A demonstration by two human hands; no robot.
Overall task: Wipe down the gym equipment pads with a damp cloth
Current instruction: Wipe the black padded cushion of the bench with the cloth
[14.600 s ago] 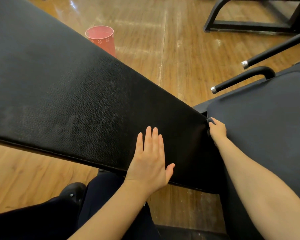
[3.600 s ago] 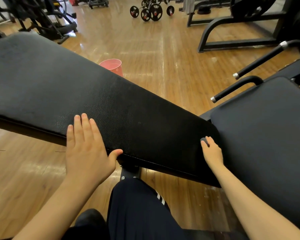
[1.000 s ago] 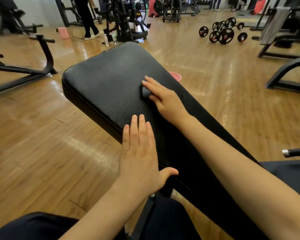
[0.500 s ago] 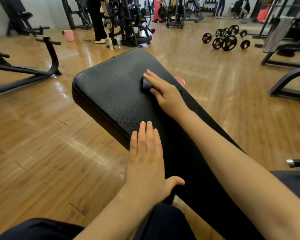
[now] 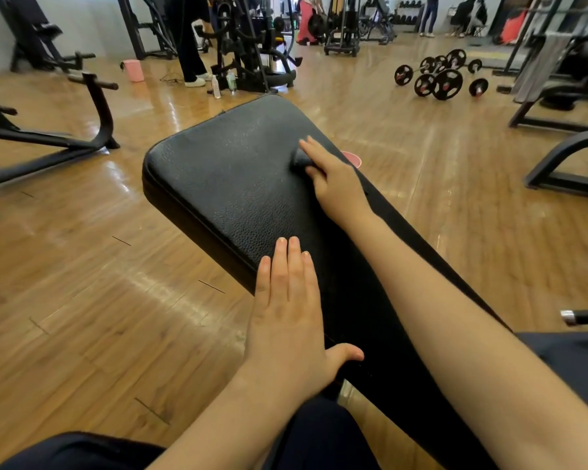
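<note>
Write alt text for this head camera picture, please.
A person's right hand presses a small dark cloth onto a black bench pad, while the left hand rests flat on the pad's near edge, in a wood-floored gym.

1. Gym floor, commercial by the look.
2. Padded black bench (image 5: pixel 238 184) up front, steel machine frames (image 5: pixel 245 45) behind.
3. Loaded barbells (image 5: pixel 438 78) lying on wood-plank floor (image 5: pixel 82 300), far right.
4. Dumbbell rack (image 5: pixel 406 5) at back wall; people among machines.

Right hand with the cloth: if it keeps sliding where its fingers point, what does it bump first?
Probably nothing: only bare pad lies ahead of the right hand, up to its far-left rounded edge.
</note>
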